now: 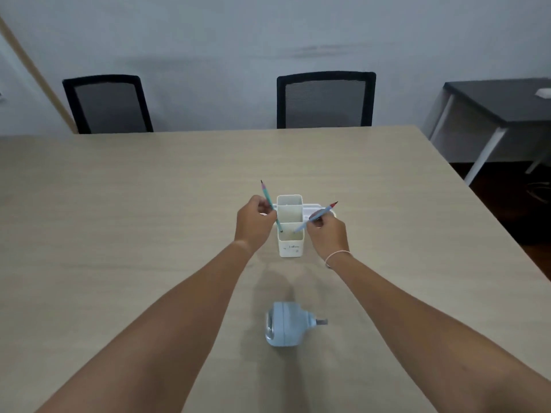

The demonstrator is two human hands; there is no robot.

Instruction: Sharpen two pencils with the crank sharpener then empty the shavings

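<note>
Head view over a pale wood-grain table. Both bare forearms reach forward to a white pencil holder standing upright near the table's middle; the holder is divided into a far and a near compartment.

The left hand is at the holder's left side, its fingers curled round a teal pencil. This pencil stands steeply, tip up and leaning slightly left, and its lower end reaches the left rim of the near compartment.

The right hand is at the holder's right side, its fingers pinching a blue pencil. This pencil lies at a shallow slant, its reddish tip pointing up and to the right, its lower end over the near compartment. A thin pale bracelet circles the right wrist.

A low white object lies just behind the holder, mostly hidden by the right hand; what it is cannot be told.

The light blue crank sharpener rests on the table well nearer the viewer, between the two forearms and apart from both; a short grey part projects from its right side.

Background: two black mesh-backed chairs stand at the table's far edge against a pale wall, and a dark side table with white legs stands at the right.
</note>
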